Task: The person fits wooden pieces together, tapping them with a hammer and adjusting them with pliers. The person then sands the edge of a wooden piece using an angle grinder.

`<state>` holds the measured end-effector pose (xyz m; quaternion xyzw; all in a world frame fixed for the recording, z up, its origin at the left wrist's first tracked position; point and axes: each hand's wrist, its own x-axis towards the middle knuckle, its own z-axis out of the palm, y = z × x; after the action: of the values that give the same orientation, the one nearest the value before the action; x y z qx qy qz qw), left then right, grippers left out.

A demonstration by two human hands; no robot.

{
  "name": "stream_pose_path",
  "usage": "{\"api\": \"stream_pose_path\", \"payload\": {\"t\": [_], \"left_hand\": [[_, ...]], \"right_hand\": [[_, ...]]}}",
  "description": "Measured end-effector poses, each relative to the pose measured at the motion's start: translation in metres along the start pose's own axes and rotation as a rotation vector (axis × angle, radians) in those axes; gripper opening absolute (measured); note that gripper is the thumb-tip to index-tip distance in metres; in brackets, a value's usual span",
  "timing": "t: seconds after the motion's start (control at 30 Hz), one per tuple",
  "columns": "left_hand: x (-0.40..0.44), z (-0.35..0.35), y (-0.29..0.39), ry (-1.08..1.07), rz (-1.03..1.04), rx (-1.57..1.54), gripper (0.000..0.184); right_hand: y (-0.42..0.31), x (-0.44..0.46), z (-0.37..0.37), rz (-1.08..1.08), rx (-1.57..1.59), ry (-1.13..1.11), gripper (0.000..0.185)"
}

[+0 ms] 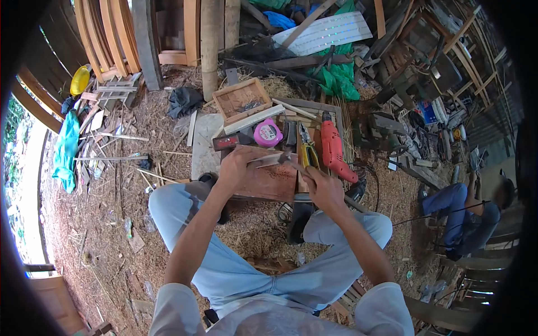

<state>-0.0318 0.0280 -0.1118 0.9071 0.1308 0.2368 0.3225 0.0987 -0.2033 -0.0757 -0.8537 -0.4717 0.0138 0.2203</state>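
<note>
right hand (pixel 325 189) gripping hammer (pixel 287 159) by its handle, left hand (pixel 236 165) pinching pale strip (pixel 265 162), hammer head at strip's right end, both over reddish wooden board (pixel 272 187), pink tape measure (pixel 268 133) just beyond, pliers (pixel 309 152) and red drill (pixel 332 147) rightward

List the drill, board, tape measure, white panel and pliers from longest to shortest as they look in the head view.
1. White panel
2. Drill, cord left out
3. Pliers
4. Tape measure
Board: unsure, so not ranked; the left hand hides part of it.
</note>
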Motion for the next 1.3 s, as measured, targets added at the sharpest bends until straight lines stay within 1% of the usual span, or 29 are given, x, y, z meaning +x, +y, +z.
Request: {"api": "stream_pose_path", "payload": {"t": [0.13,0.17,0.2,0.23,0.3,0.33,0.4,0.47,0.53,0.57,0.6,0.63,0.7,0.73,0.77,0.8,0.83,0.87,0.9,0.93,0.97,1.0,1.03,1.07,1.1,1.13,1.2,1.23,1.3], "left_hand": [[0.002,0.007,-0.012,0.016,0.018,-0.013,0.026],[0.0,0.009,-0.013,0.007,0.017,-0.014,0.026],[0.002,0.004,-0.007,-0.018,-0.034,-0.008,0.025],[0.003,0.001,-0.003,-0.044,-0.086,-0.002,0.025],[0.002,0.001,-0.001,-0.026,-0.053,-0.059,0.024],[0.005,-0.001,-0.001,-0.006,-0.013,-0.113,0.024],[0.009,0.004,-0.01,-0.002,-0.027,-0.088,0.024],[0.007,0.01,-0.019,-0.011,-0.046,-0.068,0.024],[0.007,0.002,-0.011,-0.06,-0.037,-0.03,0.025],[0.01,-0.002,-0.007,-0.073,-0.012,-0.016,0.025],[0.013,-0.004,-0.002,-0.066,-0.009,-0.08,0.025],[0.014,-0.005,0.0,-0.057,-0.017,-0.15,0.025],[0.016,-0.007,0.002,-0.085,-0.007,-0.133,0.027],[0.018,-0.008,0.003,-0.095,-0.013,-0.122,0.029],[0.019,-0.011,0.002,-0.1,-0.008,-0.12,0.029],[0.02,-0.017,0.006,-0.172,-0.057,-0.094,0.029],[0.024,-0.021,0.007,-0.242,-0.103,-0.068,0.028],[0.024,-0.021,0.004,-0.248,-0.09,-0.066,0.028],[0.023,-0.018,-0.001,-0.239,-0.108,-0.204,0.027],[0.025,-0.019,-0.001,-0.233,-0.125,-0.34,0.026],[0.026,-0.021,-0.001,-0.309,-0.155,-0.398,0.027],[0.028,-0.023,0.007,-0.323,-0.141,-0.391,0.027],[0.027,-0.026,0.016,-0.338,-0.13,-0.568,0.024],[0.027,-0.029,0.025,-0.35,-0.124,-0.746,0.022],[0.029,-0.034,0.035,-0.401,-0.069,-0.745,0.021],[0.029,-0.032,0.033,-0.406,-0.068,-0.741,0.021],[0.023,-0.027,0.027,-0.601,-0.311,-0.719,0.023],[0.021,-0.025,0.026,-0.601,-0.314,-0.716,0.023],[0.021,-0.021,0.027,-0.589,-0.197,-0.871,0.028]], "right_hand": [[0.004,0.0,-0.005,0.016,-0.084,-0.039,0.023],[0.002,-0.001,-0.005,-0.003,-0.033,0.059,0.021],[0.001,0.0,-0.006,-0.027,0.017,0.16,0.02],[0.003,-0.001,-0.003,-0.024,0.02,0.161,0.02],[0.01,-0.003,0.003,0.063,-0.023,-0.042,0.019],[0.011,-0.005,0.004,0.068,-0.022,-0.03,0.019],[0.012,-0.003,0.002,-0.08,-0.051,0.155,0.018],[0.007,-0.002,0.002,-0.067,-0.012,0.175,0.019],[0.006,-0.006,-0.001,-0.04,0.03,0.2,0.02],[0.01,-0.007,-0.001,-0.016,-0.014,0.095,0.02],[0.012,-0.003,0.0,0.001,-0.056,-0.006,0.021],[0.012,0.002,0.002,0.004,-0.051,0.013,0.021],[0.013,0.002,0.003,-0.053,0.019,0.201,0.022],[0.014,0.003,0.002,-0.049,0.017,0.21,0.022],[0.013,0.004,0.0,0.018,0.094,0.22,0.023],[0.012,0.005,-0.001,0.086,0.171,0.231,0.024],[0.013,0.008,0.0,0.091,0.17,0.241,0.024],[0.015,0.01,0.003,0.185,0.302,0.171,0.026],[0.016,0.012,0.005,0.279,0.435,0.104,0.028],[0.015,0.014,0.007,0.291,0.436,0.124,0.028],[0.011,0.018,0.011,0.297,0.601,0.111,0.029],[0.007,0.022,0.015,0.297,0.768,0.096,0.032],[-0.008,0.027,0.006,0.303,0.775,0.112,0.032],[-0.023,0.028,-0.004,0.216,0.937,0.162,0.036],[-0.033,0.028,-0.016,0.124,1.096,0.208,0.042],[-0.035,0.027,-0.022,0.127,1.099,0.212,0.042],[-0.038,0.023,-0.029,0.12,1.22,0.129,0.051],[-0.039,0.019,-0.035,0.12,1.224,0.128,0.051],[-0.04,0.013,-0.043,0.074,1.161,0.112,0.048]]}}
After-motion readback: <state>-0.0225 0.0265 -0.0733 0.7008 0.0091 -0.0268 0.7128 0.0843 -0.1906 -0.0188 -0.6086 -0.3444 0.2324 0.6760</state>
